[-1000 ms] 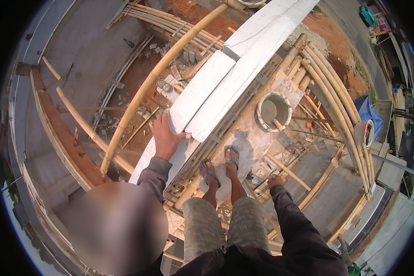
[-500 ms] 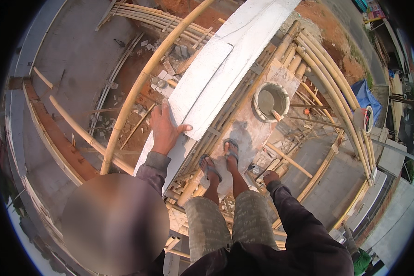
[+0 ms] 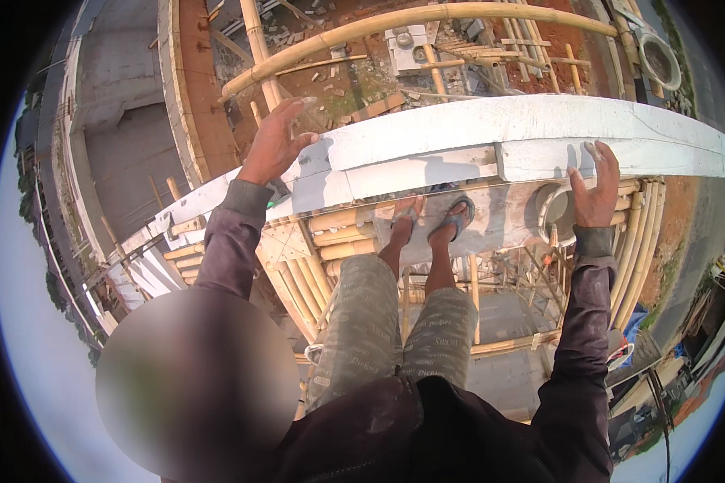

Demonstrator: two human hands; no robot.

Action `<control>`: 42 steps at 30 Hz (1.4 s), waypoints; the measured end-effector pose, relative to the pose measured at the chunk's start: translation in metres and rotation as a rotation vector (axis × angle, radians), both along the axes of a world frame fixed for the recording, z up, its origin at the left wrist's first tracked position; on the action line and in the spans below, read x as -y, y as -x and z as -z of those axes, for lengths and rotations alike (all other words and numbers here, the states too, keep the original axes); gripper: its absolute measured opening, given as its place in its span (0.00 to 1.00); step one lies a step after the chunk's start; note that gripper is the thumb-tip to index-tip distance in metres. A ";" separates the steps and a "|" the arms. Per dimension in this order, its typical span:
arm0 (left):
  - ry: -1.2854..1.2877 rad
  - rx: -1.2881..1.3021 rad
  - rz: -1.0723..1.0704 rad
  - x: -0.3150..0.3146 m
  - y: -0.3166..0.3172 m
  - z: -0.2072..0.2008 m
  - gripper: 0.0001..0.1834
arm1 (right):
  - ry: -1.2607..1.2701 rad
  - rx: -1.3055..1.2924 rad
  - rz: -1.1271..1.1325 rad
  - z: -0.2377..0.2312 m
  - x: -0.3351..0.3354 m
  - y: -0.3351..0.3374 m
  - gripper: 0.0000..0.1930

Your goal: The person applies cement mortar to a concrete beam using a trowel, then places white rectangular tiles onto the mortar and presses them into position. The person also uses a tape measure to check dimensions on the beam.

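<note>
A white block wall [image 3: 427, 129] runs across in front of me, with a raised white block [image 3: 572, 157] along its near side. My left hand [image 3: 275, 146] is over the wall's left part, fingers spread and holding nothing. At the right, my right hand [image 3: 594, 187] is beside the near face of the raised block, thumb and fingers apart; its shadow falls on the white surface. Whether either hand touches the wall I cannot tell. Below the wall, near my right hand, stands a bucket [image 3: 542, 211] of grey mortar, with a wooden handle [image 3: 553, 233] sticking out.
My sandalled feet stand on a mortar-stained board [image 3: 491, 229] laid on bamboo scaffolding [image 3: 350, 239]. Beyond the wall a bamboo pole [image 3: 427, 14] crosses above rubble-strewn ground. A second bucket [image 3: 660, 63] is at the far right. Open drops show between the poles below.
My view has turned, so the wall now lies crosswise. The left hand has left the block it rested on. The right hand has come up from my side to the wall.
</note>
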State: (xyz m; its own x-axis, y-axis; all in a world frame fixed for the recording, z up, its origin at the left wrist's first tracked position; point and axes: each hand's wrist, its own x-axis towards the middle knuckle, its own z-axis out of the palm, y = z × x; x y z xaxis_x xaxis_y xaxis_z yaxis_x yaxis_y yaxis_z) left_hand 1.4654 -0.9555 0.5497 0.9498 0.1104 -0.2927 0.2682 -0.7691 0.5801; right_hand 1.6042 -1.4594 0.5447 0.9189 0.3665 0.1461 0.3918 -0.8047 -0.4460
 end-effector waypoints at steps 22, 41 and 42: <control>-0.003 0.025 0.058 0.028 0.051 0.072 0.44 | 0.397 -0.074 -0.248 0.025 -0.009 -0.094 0.42; 0.067 0.070 0.395 0.188 -0.110 0.042 0.45 | 0.530 -0.213 -0.092 0.002 -0.031 -0.088 0.40; 0.060 0.064 0.406 0.188 -0.111 0.042 0.45 | 0.531 -0.236 -0.097 0.001 -0.033 -0.088 0.40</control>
